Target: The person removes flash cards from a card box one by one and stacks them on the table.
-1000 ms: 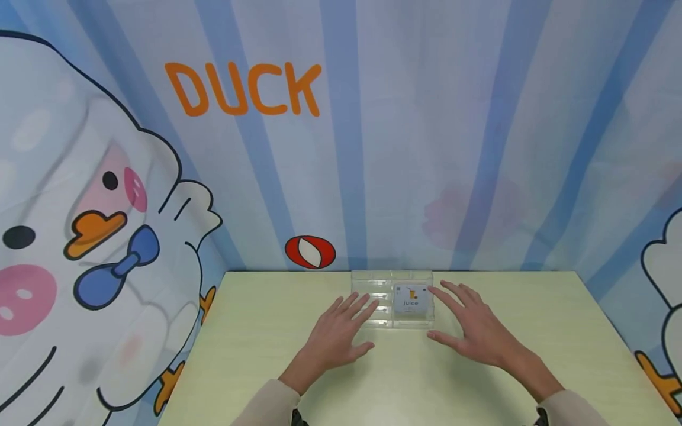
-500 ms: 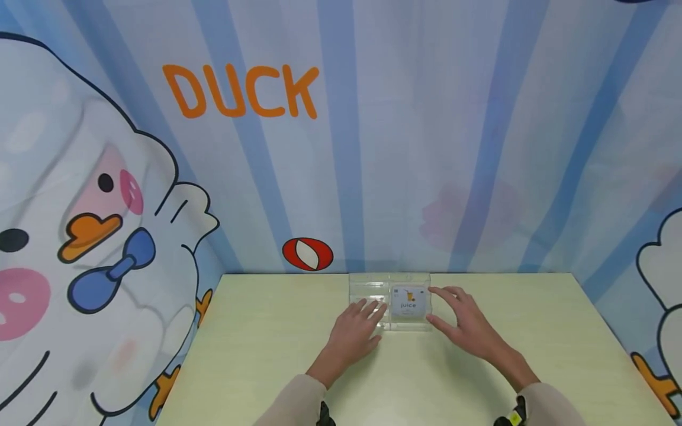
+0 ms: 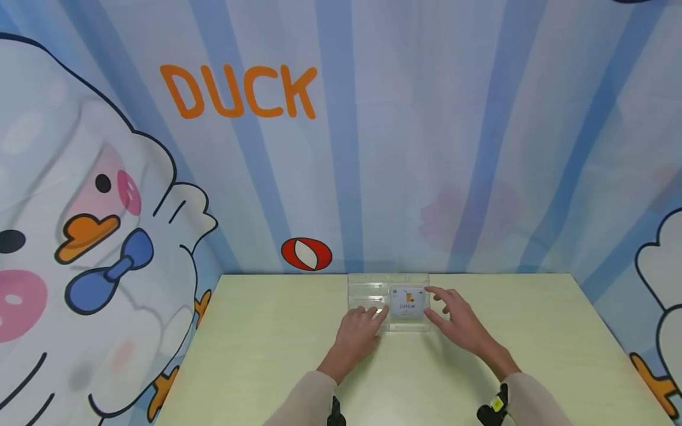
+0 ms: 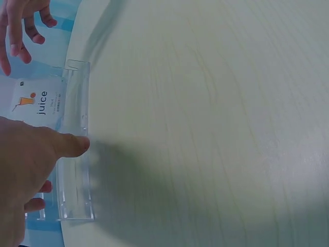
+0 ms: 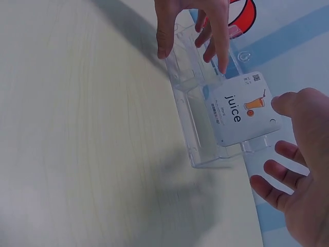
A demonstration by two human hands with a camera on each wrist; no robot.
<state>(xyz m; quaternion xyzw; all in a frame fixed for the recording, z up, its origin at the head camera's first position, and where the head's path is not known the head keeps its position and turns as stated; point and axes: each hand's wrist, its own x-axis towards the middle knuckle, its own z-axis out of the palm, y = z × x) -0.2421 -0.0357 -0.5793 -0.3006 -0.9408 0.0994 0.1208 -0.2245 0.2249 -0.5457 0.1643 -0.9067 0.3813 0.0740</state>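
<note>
A clear plastic rack [image 3: 369, 289] with two side-by-side sections lies at the table's back edge. A white card [image 3: 407, 302] printed "juice" with an orange drink sits in its right section. My left hand [image 3: 358, 332] is over the front of the left section, thumb and index finger extended near the divider; whether it touches the rack is unclear. My right hand [image 3: 460, 319] is at the rack's right end, fingers spread and bent. Its thumb [image 5: 288, 104] comes up to the card [image 5: 242, 109] edge in the right wrist view; contact cannot be told. Neither hand grips anything visible.
The pale wood-grain table [image 3: 277, 355] stretches around and in front of the rack. A blue striped curtain [image 3: 389, 148] with duck drawings and the word "DUCK" hangs directly behind the table's back edge.
My left hand has moved right and its other fingers have drawn in more than the index. The right hand has moved left, closer to the card. The rack and card stay in place.
</note>
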